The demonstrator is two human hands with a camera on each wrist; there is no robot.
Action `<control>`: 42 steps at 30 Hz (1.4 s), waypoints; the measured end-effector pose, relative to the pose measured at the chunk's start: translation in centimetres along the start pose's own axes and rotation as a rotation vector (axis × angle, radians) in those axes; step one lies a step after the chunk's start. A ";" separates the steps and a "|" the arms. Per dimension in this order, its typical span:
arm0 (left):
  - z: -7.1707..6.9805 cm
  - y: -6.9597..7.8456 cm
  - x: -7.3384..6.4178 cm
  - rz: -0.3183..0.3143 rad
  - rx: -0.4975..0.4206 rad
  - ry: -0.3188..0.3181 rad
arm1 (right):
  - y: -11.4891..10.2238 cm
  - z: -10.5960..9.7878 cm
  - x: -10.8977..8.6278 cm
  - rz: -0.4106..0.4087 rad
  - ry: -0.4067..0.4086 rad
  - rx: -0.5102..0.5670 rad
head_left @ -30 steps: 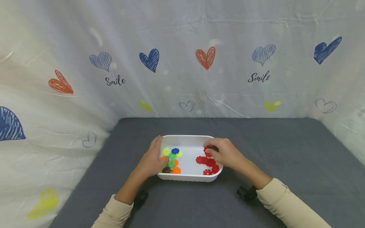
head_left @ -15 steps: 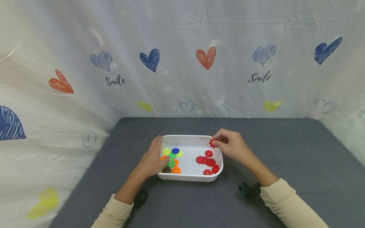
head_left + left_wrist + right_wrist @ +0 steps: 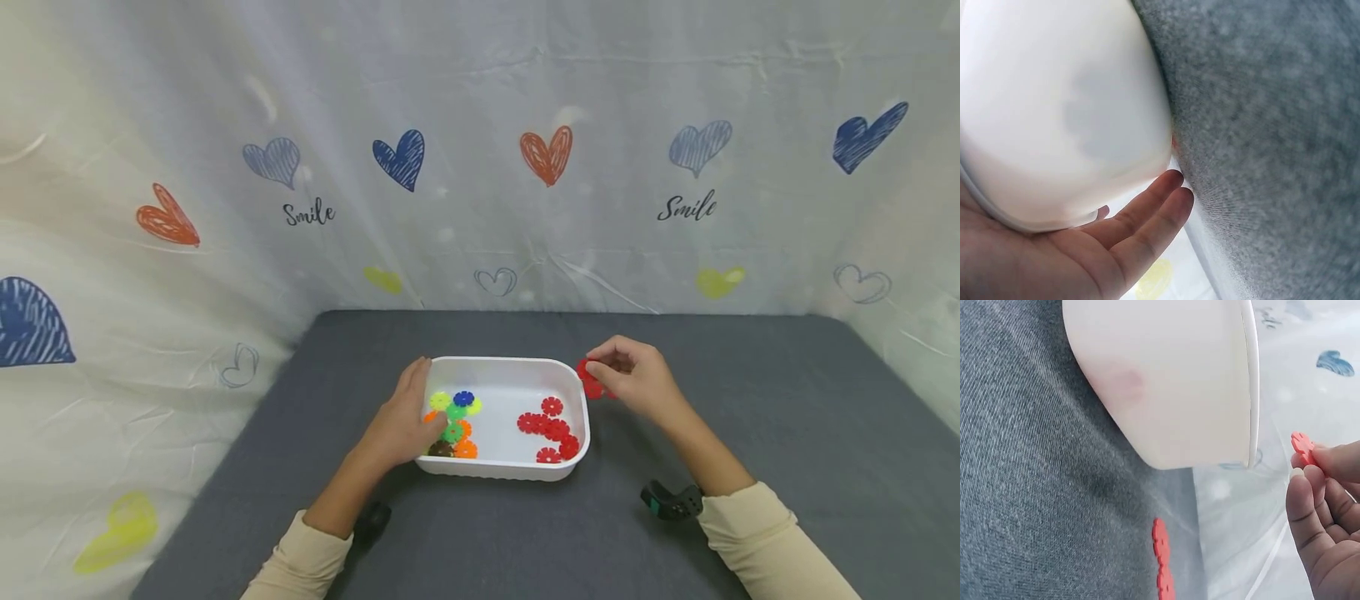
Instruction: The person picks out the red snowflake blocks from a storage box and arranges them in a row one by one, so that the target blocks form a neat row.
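Observation:
A white plastic tray (image 3: 498, 470) stands on the dark grey cloth. My left hand (image 3: 397, 427) grips its left end, the thumb over the rim inside and the fingers along the outer wall. Between thumb and fingertips of my right hand (image 3: 641, 382) is a red flower-shaped disc (image 3: 1302, 445), held up just beyond the tray's back right corner. Below that hand, red discs (image 3: 1161, 540) lie on the cloth outside the tray. Inside, several red discs (image 3: 555, 429) are gathered at the right end. Green, yellow, orange, blue and dark discs (image 3: 452, 432) cluster by the left thumb.
Grey cloth (image 3: 480, 537) covers the table around the tray. Behind it and to the left hangs a pale curtain (image 3: 450, 75) printed with hearts. A dark wrist device (image 3: 672, 502) sits under the right forearm.
My right hand has lifted a red disc from the tray's right end and carried it right, past the rim. The left hand keeps its place on the tray.

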State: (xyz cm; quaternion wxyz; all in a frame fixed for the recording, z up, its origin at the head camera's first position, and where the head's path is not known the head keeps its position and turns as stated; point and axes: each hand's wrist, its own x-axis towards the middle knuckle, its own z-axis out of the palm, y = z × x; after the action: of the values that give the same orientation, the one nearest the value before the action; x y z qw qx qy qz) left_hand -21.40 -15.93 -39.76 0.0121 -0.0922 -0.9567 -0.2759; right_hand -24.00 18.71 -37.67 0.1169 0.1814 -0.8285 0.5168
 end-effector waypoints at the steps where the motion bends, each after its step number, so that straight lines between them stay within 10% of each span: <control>1: 0.0 0.0 0.0 0.002 -0.001 0.000 | 0.0 -0.1 -0.1 0.006 0.000 0.001; 16: 0.2 0.0 -0.1 -0.007 -0.009 0.003 | 1.8 -1.1 0.2 0.054 0.000 -0.069; 42: 0.1 0.0 0.1 0.005 0.002 -0.001 | 6.4 -4.5 0.1 0.384 -0.077 -0.072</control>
State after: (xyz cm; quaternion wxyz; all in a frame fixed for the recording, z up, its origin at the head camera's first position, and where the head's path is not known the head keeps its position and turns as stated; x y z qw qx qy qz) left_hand -21.49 -15.87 -39.78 0.0124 -0.0949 -0.9566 -0.2751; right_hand -26.77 25.30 -40.88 -0.0092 0.0356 -0.8696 0.4924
